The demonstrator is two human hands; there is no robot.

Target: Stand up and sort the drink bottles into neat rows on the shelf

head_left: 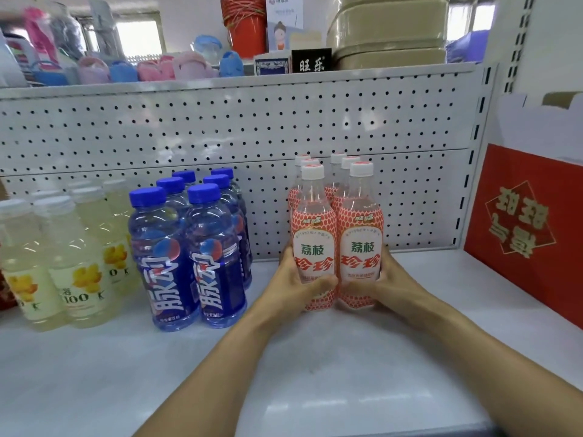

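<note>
Several clear lychee soda bottles with red-dotted labels and white caps stand upright in two rows on the white shelf (pixel 315 373). My left hand (pixel 299 279) grips the front left lychee bottle (pixel 314 241) low on its body. My right hand (pixel 388 279) grips the front right lychee bottle (pixel 361 238) the same way. The two front bottles touch side by side. To their left, several blue-capped blue bottles (pixel 189 253) stand in two rows. Further left stand several pale yellow bottles (pixel 72 257) with clear caps.
A red gift box (pixel 523 225) leans at the right end of the shelf. A white pegboard back panel (pixel 252 130) rises behind the bottles. The upper shelf holds small coloured goods, a red bucket (pixel 244 23) and stacked beige trays (pixel 391 29).
</note>
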